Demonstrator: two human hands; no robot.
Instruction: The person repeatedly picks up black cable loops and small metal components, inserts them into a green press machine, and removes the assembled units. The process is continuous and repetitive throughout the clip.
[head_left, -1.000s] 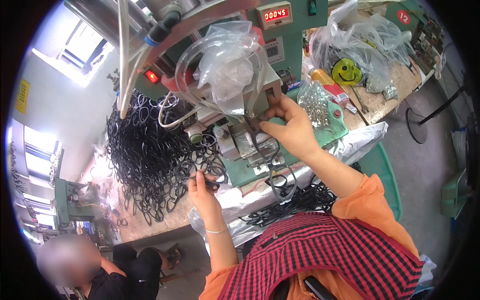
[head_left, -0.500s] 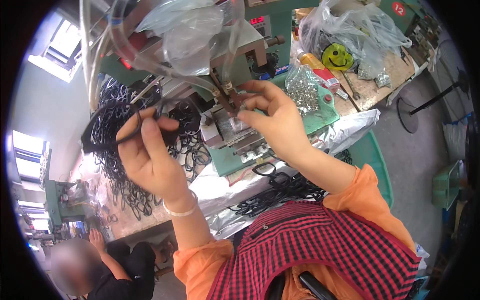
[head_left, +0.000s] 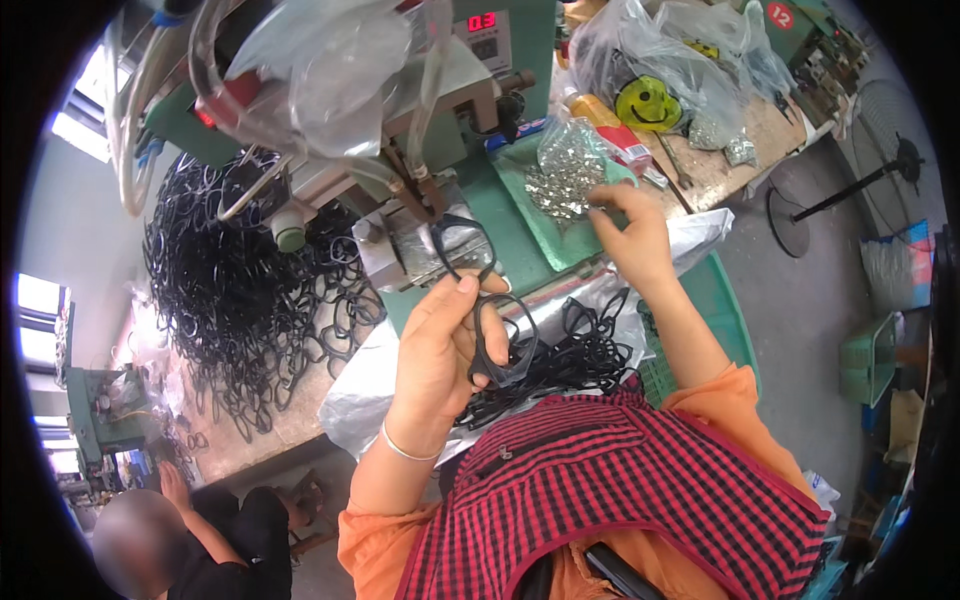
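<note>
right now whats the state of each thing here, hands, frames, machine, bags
left hand: raised, gripping black eyeglass frame
right hand: reaching into pile of small metal parts, fingers pinched
heap of black frames: loose and tangled on bench
green machine: powered, red display lit
clear plastic bags: crumpled, holding items
standing fan: upright on floor; spinning or not, cannot tell

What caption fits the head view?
Left hand holds black eyeglass frame; right hand reaches into metal parts.
</note>
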